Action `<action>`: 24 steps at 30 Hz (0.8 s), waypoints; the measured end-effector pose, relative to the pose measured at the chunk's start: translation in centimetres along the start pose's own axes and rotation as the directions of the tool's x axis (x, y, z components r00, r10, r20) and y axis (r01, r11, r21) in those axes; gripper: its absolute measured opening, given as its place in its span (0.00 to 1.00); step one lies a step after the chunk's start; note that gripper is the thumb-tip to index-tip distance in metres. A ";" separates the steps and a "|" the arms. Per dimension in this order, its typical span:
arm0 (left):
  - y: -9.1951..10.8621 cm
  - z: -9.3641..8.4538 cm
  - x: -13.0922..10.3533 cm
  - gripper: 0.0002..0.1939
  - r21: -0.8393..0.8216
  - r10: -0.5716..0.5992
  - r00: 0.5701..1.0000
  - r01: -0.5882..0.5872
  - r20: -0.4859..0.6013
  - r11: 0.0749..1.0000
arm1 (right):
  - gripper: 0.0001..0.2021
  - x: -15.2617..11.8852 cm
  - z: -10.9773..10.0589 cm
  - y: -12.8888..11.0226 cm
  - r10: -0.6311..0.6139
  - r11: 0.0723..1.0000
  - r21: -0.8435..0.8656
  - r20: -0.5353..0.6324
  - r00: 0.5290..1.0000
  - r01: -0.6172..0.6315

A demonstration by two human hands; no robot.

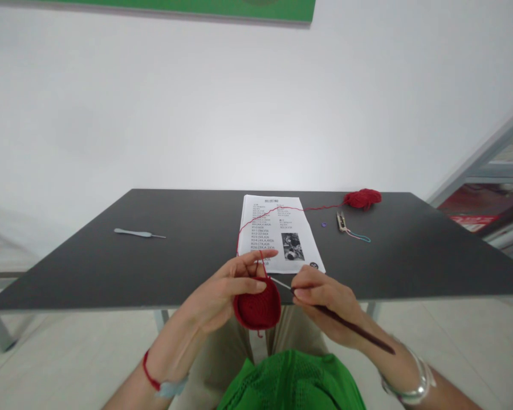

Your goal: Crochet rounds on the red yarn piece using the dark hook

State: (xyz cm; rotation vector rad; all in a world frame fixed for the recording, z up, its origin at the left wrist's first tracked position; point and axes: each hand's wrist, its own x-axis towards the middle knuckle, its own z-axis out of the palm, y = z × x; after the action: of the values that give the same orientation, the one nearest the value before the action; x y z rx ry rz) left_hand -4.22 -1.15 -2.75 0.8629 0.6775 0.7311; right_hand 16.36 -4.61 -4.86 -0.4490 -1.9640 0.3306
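Note:
A round, cupped piece of red crochet (257, 306) is pinched in my left hand (235, 285), thumb on its front face. Red yarn (263, 259) runs up over the raised index finger of that hand. My right hand (327, 299) is closed around the dark brown handle of a crochet hook (346, 324). The hook's thin metal shaft points left, its tip at the upper right edge of the crochet piece. Whether the tip is inside a stitch I cannot tell. A short yarn tail dangles below the piece.
Printed sheets (277, 228) lie on the dark table (188, 250), with yarn crossing them to a red yarn ball (362, 198) at the back right. Nearby are small thread snips (341, 221) on a cord and a purple ring (324, 224). A light-blue-handled hook (137, 233) lies left.

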 end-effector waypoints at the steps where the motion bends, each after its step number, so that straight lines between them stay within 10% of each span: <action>1: 0.0 0.0 0.1 0.29 -0.011 0.002 1.000 -0.002 -0.006 1.000 | 0.09 0.0 0.0 0.0 -0.037 0.999 -0.039 0.016 0.999 0.038; 11: -0.1 -0.5 0.3 0.28 -0.012 -0.054 0.993 0.056 0.102 0.998 | 0.07 0.5 -1.4 -0.1 0.141 0.974 0.170 0.059 0.988 -0.149; 16: 0.3 -0.2 0.2 0.27 0.040 -0.015 0.996 0.012 0.085 0.999 | 0.06 0.0 0.0 -0.4 0.230 0.957 0.202 -0.104 0.967 -0.206; 24: -0.1 0.8 0.1 0.30 -0.050 0.026 1.000 -0.027 -0.017 0.998 | 0.14 -0.5 1.1 -0.2 0.007 1.000 0.009 -0.129 0.992 -0.006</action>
State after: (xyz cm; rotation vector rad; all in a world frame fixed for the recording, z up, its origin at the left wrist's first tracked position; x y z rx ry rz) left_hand -3.52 -1.49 -2.49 0.8218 0.6612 0.7766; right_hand 15.50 -5.01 -5.62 -0.4600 -1.8352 0.3062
